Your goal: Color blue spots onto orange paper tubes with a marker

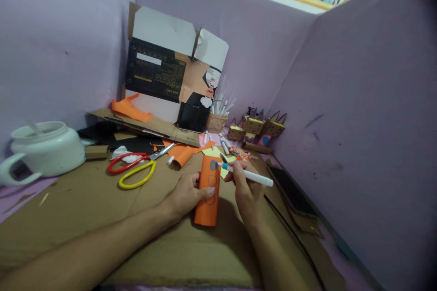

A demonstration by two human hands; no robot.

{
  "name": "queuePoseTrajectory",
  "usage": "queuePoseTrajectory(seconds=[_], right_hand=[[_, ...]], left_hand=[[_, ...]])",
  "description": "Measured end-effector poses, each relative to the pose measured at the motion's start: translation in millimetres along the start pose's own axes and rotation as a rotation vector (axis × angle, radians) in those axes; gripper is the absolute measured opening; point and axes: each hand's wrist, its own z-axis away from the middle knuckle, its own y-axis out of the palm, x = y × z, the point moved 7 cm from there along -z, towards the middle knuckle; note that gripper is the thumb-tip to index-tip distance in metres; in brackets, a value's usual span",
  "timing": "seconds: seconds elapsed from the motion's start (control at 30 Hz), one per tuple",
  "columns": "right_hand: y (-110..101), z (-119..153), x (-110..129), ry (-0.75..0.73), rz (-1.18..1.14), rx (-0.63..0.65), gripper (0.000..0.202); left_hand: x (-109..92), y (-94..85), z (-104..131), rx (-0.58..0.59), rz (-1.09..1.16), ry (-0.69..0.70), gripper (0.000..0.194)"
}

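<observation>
My left hand (189, 193) is wrapped round an orange paper tube (205, 216), its thumb lying across the front. Rounded outlines run down the tube's face, and the top one is coloured in blue. In my right hand (246, 191) is a white marker (254, 176) with a blue tip end. Its tip is at the blue patch near the tube's top; whether it touches I cannot tell. To the left lie scissors (153, 163) with one red and one yellow handle, blades apart. Behind the tube rest orange paper scraps (184, 152) and a small white cap (170, 160).
A white mug-like pot (51, 150) stands at the left edge. An opened cardboard box (160, 72) leans on the back wall beside a basket of markers (216, 120). Small cardboard animal figures (254, 126) stand at back right. A phone (292, 191) and black cable (293, 234) lie rightward.
</observation>
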Motion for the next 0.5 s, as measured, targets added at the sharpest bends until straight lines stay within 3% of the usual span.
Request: queuePoseTrajectory(seconds=[0.5], right_hand=[[0.9, 0.3, 4.8, -0.008, -0.007, 0.013, 0.029]], left_hand=[[-2.3, -0.9, 0.3, -0.019, -0.011, 0.01, 0.028]])
